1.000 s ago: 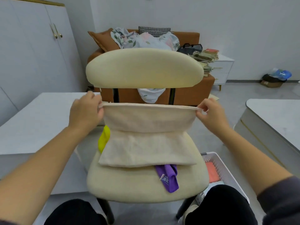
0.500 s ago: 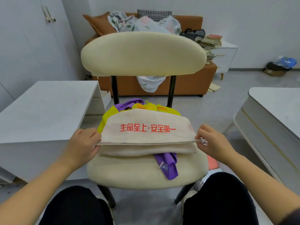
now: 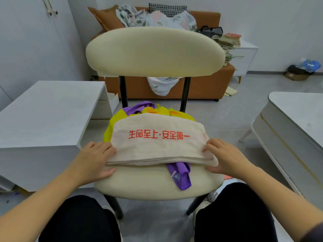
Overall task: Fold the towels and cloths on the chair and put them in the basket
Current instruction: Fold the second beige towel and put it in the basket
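As the fold wants squaring, left hand (9 o'clock) and right hand (3 o'clock) pinch the beige towel ends, thumbs under. Purple cloth lies trapped beneath at 5 o'clock.

A home living room is showing here: an orange sofa is sitting against the far wall, carrying rumpled floral bedding and a checked cushion. Books are piling up on a small white cabinet beside it, and tall white cupboard doors are standing at the left.
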### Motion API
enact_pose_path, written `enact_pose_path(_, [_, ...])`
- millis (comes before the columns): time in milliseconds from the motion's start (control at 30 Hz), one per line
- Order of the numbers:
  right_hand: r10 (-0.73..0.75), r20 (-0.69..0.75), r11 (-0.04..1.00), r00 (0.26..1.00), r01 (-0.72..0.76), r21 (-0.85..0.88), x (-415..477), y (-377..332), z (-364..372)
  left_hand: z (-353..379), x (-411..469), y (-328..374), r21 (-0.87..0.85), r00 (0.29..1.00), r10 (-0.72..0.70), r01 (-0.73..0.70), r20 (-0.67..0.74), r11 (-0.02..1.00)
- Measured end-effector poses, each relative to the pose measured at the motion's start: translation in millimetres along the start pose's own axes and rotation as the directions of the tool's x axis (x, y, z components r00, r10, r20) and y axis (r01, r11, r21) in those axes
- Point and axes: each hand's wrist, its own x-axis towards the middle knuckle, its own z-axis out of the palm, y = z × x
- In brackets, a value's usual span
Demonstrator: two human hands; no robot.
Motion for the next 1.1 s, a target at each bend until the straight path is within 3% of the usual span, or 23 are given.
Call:
enact_pose_path(267, [0.035,-0.146,0.997,0.989,-0.045,-0.065,20,-26,4,1,28,24,0.018,1.0,-0.03,0.03,0.0,0.999])
enact_pose_path(367, [0.189,-0.25,0.98,0.95,-0.165,0.114,23,-16,-19,-20,29,7,-0.195,0.976,-0.183,0.157,-0.122,0.968])
enact_pose_path(433, [0.387,-0.247,0.895,0.888,-0.297,0.334,29,-7,-42,-46,35,-7,-0.454,0.903,-0.386,0.268,-0.189,0.85])
enact_pose_path(500, [0.568,-0.228,0.725,0.791,-0.349,0.594,42,-2,-67,-74,49,-16,-0.689,0.825,-0.542,0.298,-0.163,0.661])
enact_pose_path(600, [0.74,-0.166,0.384,0.652,-0.207,0.9,63,-4,-100,-105,76,-23,-0.903,0.72,-0.692,0.262,-0.052,0.34])
enact_pose_path(667, [0.797,-0.148,0.262,0.586,-0.114,0.958,75,-10,-115,-122,94,-17,-0.955,0.656,-0.755,0.206,-0.028,0.215])
enact_pose_path(700, [0.809,-0.168,0.277,0.563,-0.112,0.954,79,-14,-120,-129,101,-13,-0.952,0.624,-0.78,0.205,-0.052,0.227])
enact_pose_path(833, [0.775,-0.378,0.534,0.506,-0.205,0.82,81,-24,-135,-145,114,0,-0.86,0.503,-0.84,0.317,-0.205,0.4])
enact_pose_path(1100, [0.795,-0.203,0.469,0.571,-0.367,0.804,85,-7,-115,-113,114,-9,-0.843,0.52,-0.853,0.479,0.049,0.243])
